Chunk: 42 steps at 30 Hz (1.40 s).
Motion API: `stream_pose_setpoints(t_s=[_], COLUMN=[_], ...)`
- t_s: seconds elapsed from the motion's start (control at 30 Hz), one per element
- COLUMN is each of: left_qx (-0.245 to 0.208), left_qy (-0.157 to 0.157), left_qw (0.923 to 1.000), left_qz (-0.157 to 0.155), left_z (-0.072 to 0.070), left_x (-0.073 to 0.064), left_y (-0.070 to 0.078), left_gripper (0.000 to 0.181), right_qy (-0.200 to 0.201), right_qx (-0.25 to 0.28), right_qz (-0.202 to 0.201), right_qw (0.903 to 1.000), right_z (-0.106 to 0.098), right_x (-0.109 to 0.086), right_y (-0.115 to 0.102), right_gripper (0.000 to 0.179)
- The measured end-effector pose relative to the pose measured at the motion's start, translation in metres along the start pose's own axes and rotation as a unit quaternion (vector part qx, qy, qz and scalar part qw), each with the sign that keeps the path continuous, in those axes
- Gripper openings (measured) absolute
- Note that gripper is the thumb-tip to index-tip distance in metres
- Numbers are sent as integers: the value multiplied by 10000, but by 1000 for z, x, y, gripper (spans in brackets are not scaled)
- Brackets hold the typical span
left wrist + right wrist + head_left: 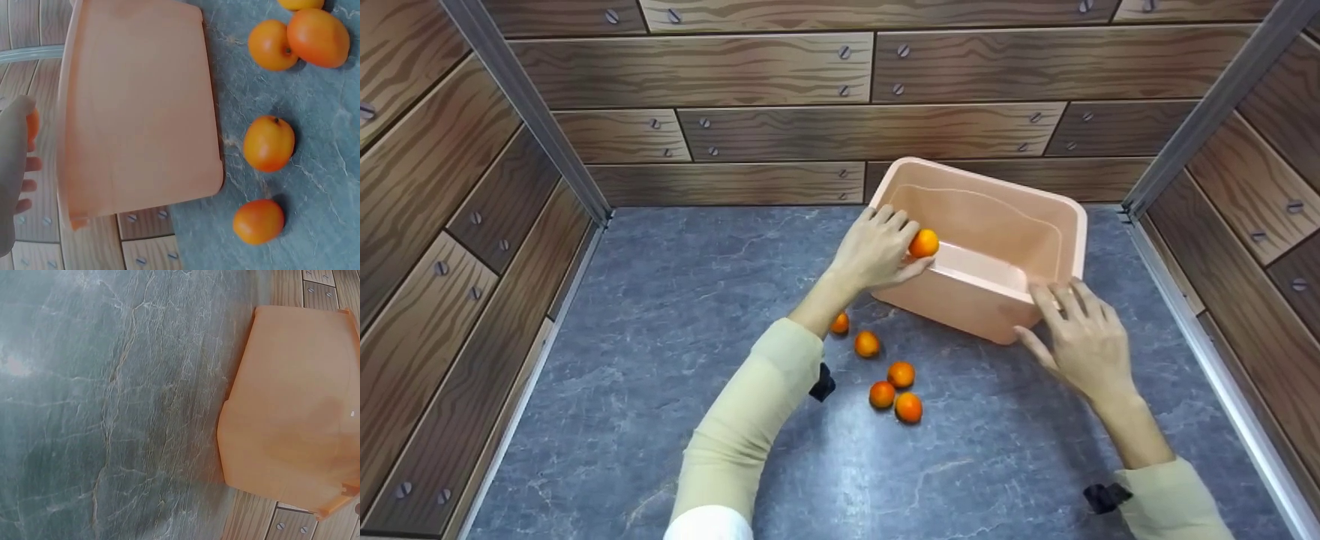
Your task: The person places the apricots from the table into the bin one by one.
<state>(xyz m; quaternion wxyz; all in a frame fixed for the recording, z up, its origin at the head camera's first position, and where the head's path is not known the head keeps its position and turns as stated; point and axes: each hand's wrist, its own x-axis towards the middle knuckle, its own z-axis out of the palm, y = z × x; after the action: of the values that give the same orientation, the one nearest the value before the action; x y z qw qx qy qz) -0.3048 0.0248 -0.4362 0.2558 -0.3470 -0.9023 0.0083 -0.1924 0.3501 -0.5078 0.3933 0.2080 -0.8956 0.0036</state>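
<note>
My left hand [881, 251] holds a smooth round orange fruit [924, 243] between thumb and fingers, over the left part of a pink plastic bin [979, 304]. In the left wrist view this fruit [32, 125] shows only in part behind the thumb. The bin's mouth faces up and towards me. At its front right corner, my right hand [1084, 345] grips the rim, fingers over the edge and thumb against the outer front wall. Several more orange fruits [867, 344] lie loose on the tabletop in front of the bin, one partly hidden by my left wrist.
The grey marbled tabletop [660, 360] runs back to a wood-patterned wall [780, 135]. Similar panels [442, 300] stand on both sides, with metal strips [1222, 375] along the edges. Close to the bin's back is the rear wall.
</note>
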Motion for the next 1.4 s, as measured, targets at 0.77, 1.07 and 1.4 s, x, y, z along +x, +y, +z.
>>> stream_pose_setpoints(t_s=[0.77, 1.07, 1.4], left_qx=[-315, -524, -651], left_qy=[-412, -594, -599], left_qw=[9978, 9954, 9947], left_qz=[-413, -545, -517], left_z=[37, 38, 20], left_x=[31, 31, 23], left_y=[13, 14, 6], left_gripper=[60, 63, 61], right_qy=[36, -13, 50], right_qx=[54, 17, -72], right_qz=[52, 69, -40], right_qw=[10000, 10000, 10000], right_z=[2, 2, 3], right_x=[-2, -3, -1], right_y=[-1, 0, -1], right_gripper=[73, 74, 73])
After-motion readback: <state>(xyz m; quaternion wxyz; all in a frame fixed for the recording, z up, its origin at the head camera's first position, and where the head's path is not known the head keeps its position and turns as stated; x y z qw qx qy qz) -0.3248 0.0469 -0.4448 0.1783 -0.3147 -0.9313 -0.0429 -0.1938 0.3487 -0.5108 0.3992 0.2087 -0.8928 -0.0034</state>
